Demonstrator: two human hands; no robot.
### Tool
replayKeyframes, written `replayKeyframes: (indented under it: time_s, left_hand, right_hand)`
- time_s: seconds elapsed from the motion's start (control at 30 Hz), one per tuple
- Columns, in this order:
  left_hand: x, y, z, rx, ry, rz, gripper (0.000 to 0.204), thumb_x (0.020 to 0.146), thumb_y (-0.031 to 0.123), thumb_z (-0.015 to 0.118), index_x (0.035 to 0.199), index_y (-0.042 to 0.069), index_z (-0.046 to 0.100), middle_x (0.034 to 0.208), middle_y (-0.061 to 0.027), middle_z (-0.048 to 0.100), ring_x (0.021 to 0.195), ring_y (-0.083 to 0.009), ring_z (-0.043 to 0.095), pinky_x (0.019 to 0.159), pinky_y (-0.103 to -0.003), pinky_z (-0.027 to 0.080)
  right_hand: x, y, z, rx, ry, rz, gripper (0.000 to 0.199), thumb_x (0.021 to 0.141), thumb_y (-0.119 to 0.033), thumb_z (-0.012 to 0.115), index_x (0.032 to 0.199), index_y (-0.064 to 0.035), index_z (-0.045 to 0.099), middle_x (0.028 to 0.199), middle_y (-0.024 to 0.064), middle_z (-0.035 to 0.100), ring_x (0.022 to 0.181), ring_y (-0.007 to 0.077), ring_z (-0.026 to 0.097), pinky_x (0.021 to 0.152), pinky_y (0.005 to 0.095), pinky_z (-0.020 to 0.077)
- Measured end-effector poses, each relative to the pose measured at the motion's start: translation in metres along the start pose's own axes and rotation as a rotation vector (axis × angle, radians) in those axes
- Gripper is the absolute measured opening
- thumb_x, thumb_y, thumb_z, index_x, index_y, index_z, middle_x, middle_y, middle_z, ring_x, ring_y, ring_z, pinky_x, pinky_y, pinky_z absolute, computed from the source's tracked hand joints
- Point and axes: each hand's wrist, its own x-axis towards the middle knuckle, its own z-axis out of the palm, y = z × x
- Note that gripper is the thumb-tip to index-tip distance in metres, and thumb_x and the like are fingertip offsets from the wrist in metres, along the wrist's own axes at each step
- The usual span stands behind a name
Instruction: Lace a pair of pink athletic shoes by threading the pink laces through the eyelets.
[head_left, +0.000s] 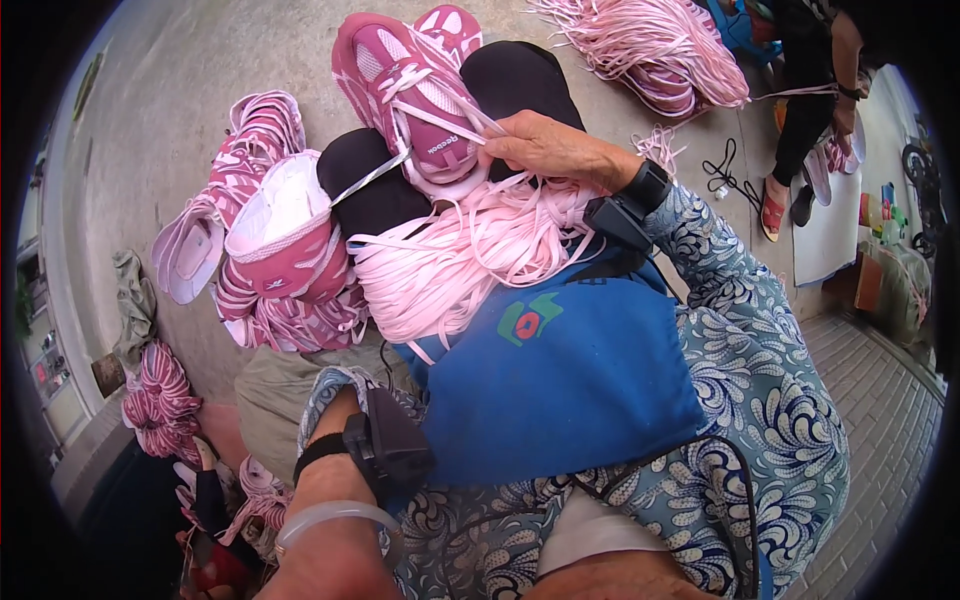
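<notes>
I have a pink and white sports shoe (440, 148) near 12 o'clock, a bit to the 11 side, sitting by two black-covered knees (520, 90), with its toe pointing away. My right hand (535, 145) comes in at its 1 o'clock side. The fingers there are pinched close together, holding a flat, pale pink shoelace (440, 122) that runs across the shoe. A black box (650, 187) is strapped on that wrist.

My left hand (330, 575) is down at 7 o'clock, cut off by the edge, so I cannot tell what its fingers do. A pale, smooth ring bracelet (330, 512) goes around that wrist.

In the middle, just below the shoe, lies a big heap of soft pale pink laces (425, 275). Under it, toward 5 o'clock, is a blue cloth apron (600, 400) with a green and red mark. Near 10 o'clock, a pink shoe with a white inside (290, 240) rests by more pink shoes. At 1 o'clock, a large pink lace bundle (660, 50) lies on the grey floor (230, 50).
</notes>
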Motion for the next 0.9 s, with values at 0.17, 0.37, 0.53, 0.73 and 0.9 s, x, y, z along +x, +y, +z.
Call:
replayKeyframes:
  time_s: [0.17, 0.37, 0.53, 0.73, 0.9]
  left_hand:
    - [0.003, 0.012, 0.006, 0.356, -0.188, -0.249, 0.023, 0.085, 0.019, 0.055, 0.102, 0.003, 0.059, 0.102, -0.0038, 0.054, 0.085, -0.0120, 0.052, 0.059, -0.020, 0.041]
    - [-0.002, 0.011, 0.003, 0.085, -0.198, -0.198, 0.026, 0.087, 0.026, 0.053, 0.099, 0.003, 0.059, 0.091, -0.0028, 0.052, 0.075, -0.0127, 0.050, 0.059, -0.021, 0.040]
    - [-0.003, 0.004, 0.015, 0.186, -0.110, -0.050, 0.023, 0.087, 0.023, 0.053, 0.096, 0.003, 0.060, 0.083, -0.0029, 0.051, 0.068, -0.0116, 0.048, 0.057, -0.019, 0.040]
    - [-0.008, 0.002, 0.012, 0.126, -0.095, -0.028, 0.022, 0.087, 0.022, 0.052, 0.093, 0.003, 0.061, 0.084, -0.0021, 0.053, 0.066, -0.0114, 0.048, 0.055, -0.019, 0.039]
    - [-0.005, -0.002, 0.013, 0.143, -0.108, -0.116, 0.020, 0.087, 0.019, 0.051, 0.093, 0.004, 0.061, 0.085, -0.0010, 0.052, 0.064, -0.0098, 0.047, 0.054, -0.018, 0.039]
  right_hand:
    - [-0.004, 0.004, -0.001, -0.041, 0.045, 0.004, 0.034, 0.094, -0.028, 0.042, 0.087, -0.0011, 0.062, 0.067, 0.0030, 0.044, 0.061, 0.0124, 0.041, 0.055, 0.0266, 0.0350]
    - [-0.002, 0.006, 0.005, 0.009, 0.033, -0.023, 0.029, 0.091, -0.022, 0.045, 0.086, 0.0007, 0.063, 0.068, 0.0021, 0.051, 0.064, 0.0116, 0.045, 0.059, 0.0262, 0.0377]
    - [-0.012, 0.000, -0.002, 0.083, 0.026, 0.032, 0.032, 0.093, -0.028, 0.044, 0.086, -0.0023, 0.061, 0.065, -0.0024, 0.040, 0.059, 0.0073, 0.036, 0.051, 0.0228, 0.0295]
    - [-0.002, -0.002, 0.004, 0.059, 0.022, 0.075, 0.030, 0.091, -0.024, 0.044, 0.086, -0.0020, 0.064, 0.066, 0.0006, 0.047, 0.061, 0.0104, 0.043, 0.056, 0.0257, 0.0357]
    - [-0.008, 0.000, -0.001, 0.052, 0.039, 0.034, 0.028, 0.092, -0.023, 0.045, 0.085, -0.0027, 0.063, 0.064, -0.0021, 0.043, 0.058, 0.0073, 0.039, 0.050, 0.0243, 0.0324]
